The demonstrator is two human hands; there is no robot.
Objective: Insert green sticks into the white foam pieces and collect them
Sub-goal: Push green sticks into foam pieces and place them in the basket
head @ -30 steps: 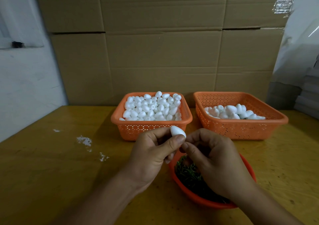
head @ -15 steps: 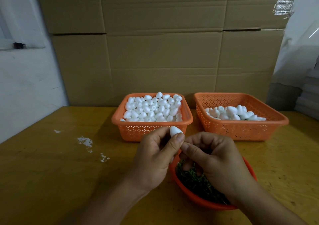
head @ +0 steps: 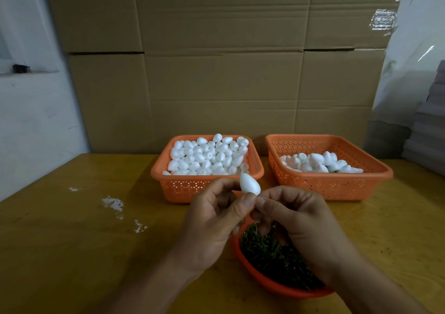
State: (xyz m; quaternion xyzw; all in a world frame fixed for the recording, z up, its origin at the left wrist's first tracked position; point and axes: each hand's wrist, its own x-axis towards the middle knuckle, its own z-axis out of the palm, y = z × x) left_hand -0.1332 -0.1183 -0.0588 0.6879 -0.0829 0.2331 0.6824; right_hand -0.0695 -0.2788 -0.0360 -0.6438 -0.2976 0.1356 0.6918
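My left hand (head: 212,219) pinches a white egg-shaped foam piece (head: 250,184) between thumb and fingers, just above the table's middle. My right hand (head: 301,227) meets it from the right, its thumb and forefinger pinched together at the foam's lower end; any stick between them is hidden. Under both hands sits an orange bowl (head: 269,282) full of short green sticks (head: 269,253). Behind stand two orange baskets: the left basket (head: 183,188) heaped with plain foam pieces (head: 207,156), the right basket (head: 332,183) holding fewer foam pieces (head: 317,162).
The yellow wooden table (head: 72,241) has white paint flecks (head: 113,204) at the left. Stacked cardboard boxes (head: 221,73) form a wall right behind the baskets. A white wall is at the left, plastic-wrapped goods at the right.
The foam piece has risen a little out of my left fingers and shows more of itself. My right hand's fingertips stay pressed at its base.
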